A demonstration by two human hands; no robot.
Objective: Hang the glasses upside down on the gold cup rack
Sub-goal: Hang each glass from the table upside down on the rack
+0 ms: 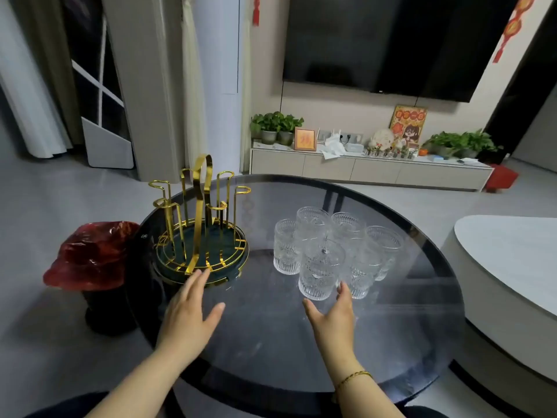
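- my left hand [193, 309] is spread wide, fingertips at the near rim of the gold cup rack [200, 224], holding nothing.
- my right hand [333, 319] is spread too, empty, touching the nearest of six upright glasses [333, 248] clustered right of the rack on the round glass table [271, 342].

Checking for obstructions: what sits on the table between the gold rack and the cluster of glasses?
Nothing: in the head view, only bare dark glass table separates the gold rack from the glasses.
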